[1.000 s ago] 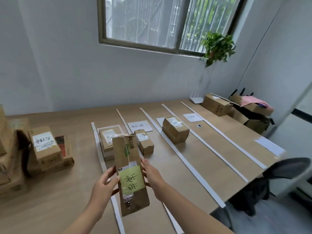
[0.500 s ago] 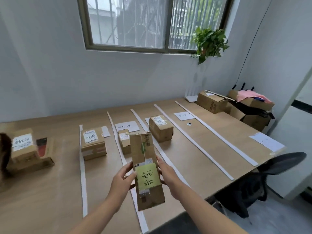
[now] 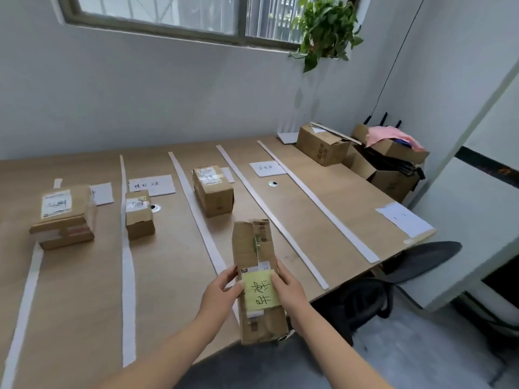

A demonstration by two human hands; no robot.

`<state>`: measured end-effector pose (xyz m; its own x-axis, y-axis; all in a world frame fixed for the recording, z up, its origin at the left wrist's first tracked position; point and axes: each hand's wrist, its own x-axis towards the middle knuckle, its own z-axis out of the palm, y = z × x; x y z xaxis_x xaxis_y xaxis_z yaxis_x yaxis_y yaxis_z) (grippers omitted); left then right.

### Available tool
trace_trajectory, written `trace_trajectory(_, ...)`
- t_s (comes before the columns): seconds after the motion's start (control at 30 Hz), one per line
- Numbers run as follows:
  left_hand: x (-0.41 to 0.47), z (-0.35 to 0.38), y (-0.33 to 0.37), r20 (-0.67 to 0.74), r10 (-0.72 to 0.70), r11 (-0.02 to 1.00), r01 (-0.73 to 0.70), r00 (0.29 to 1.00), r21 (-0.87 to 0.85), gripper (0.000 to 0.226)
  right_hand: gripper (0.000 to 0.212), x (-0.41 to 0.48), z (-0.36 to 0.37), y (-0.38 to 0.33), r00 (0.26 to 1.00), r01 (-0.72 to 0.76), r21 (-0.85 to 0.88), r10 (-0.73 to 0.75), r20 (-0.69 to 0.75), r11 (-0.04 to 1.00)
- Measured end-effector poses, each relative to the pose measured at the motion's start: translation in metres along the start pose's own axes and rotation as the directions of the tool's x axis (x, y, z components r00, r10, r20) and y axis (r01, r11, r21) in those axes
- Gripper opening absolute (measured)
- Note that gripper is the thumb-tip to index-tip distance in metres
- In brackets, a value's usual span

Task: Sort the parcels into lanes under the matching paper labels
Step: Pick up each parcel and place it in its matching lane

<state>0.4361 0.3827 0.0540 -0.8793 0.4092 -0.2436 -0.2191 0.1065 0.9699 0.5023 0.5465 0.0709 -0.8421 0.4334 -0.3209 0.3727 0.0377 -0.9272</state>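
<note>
Cardboard, long and narrow, the parcel (image 3: 252, 248) was held lengthwise over the near edge of the bench (image 3: 323, 220), its near end hanging past that edge and its far end pointing toward the far edge. The left grip (image 3: 222, 290) grasped its left side with the thumb on top, and the right grip (image 3: 289, 290) grasped its right side, thumb lying on the edge of a yellow note (image 3: 259, 290) stuck to the top face and bearing handwritten characters. White tape strips (image 3: 196, 211) ran from the far edge to the near edge and split the bench into lanes; the parcel hung over the lane that held a medium box (image 3: 213, 192) farther back. One lane to the left a small box (image 3: 139, 217) stood just in front of a paper label (image 3: 151, 185), and toward the left edge sat a stacked pair of boxes (image 3: 64, 217). Another paper label (image 3: 266, 168) lay in the lane to the right. Open cartons (image 3: 323, 147) crowded the far right corner
</note>
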Motion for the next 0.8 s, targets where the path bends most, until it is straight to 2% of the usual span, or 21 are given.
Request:
trace_trajectory(0.13,0.045,0.034,-0.024,-0.006,-0.084,0.996,0.084,0.996,-0.035,0.046,0.040,0.059,-0.010,0.021,0.998,-0.061,-0.083,0.061,-0.003,0.995)
trace_trajectory(0.27,0.095,0.060,-0.045,-0.122,-0.156,0.988,0.154,0.980,-0.027,0.049,0.043,0.126,-0.013,0.038,0.991,-0.137,-0.138,0.135,-0.022,0.981)
trace_trajectory(0.37,0.127,0.091,-0.045,-0.260,-0.120,0.976,0.161,0.958,0.144,0.049,0.047,0.161,-0.015,0.042,0.993,-0.118,-0.134,0.118,-0.008,0.984)
trace_trajectory(0.43,0.148,0.109,-0.043,-0.352,-0.098,0.973,0.164,0.931,0.163,0.051,0.047,0.180,-0.018,0.032,0.993,-0.114,-0.121,0.115,0.002,0.986)
trace_trajectory(0.57,0.189,0.125,-0.034,-0.405,-0.078,0.966,0.170,0.911,0.195,0.051,0.046,0.220,-0.030,0.019,0.990,-0.135,-0.067,0.137,0.022,0.989)
trace_trajectory(0.8,0.269,0.128,-0.009,-0.480,-0.030,0.945,0.182,0.877,0.273,0.046,0.044,0.301,-0.030,-0.001,0.995,-0.071,-0.002,0.071,0.066,0.997)
